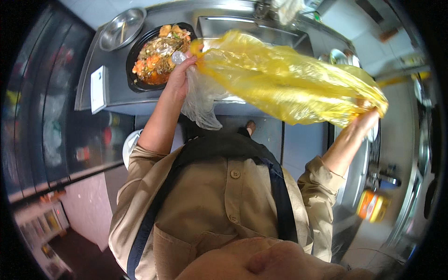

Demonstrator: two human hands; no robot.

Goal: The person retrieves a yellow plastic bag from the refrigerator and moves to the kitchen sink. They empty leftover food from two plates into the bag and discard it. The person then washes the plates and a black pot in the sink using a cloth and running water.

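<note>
A yellow plastic bag [280, 77] is stretched sideways between my two hands, above the counter's front edge. My left hand [181, 75] grips its gathered left end, and a clear plastic bag [203, 105] hangs from that same hand. At the far right end, my right hand [364, 120] is inside or behind the yellow film, with the fingers partly hidden. A black oval tray [131, 78] on the counter, left of my left hand, holds a cooked dish [157, 57] with shrimp, noodles and fried pieces.
A steel bowl [115, 33] with a wooden stick in it stands at the back left. A white box [98, 89] lies at the counter's front left edge. Behind the yellow bag is a steel sink [245, 26]. An orange-and-yellow container [372, 206] stands at the right.
</note>
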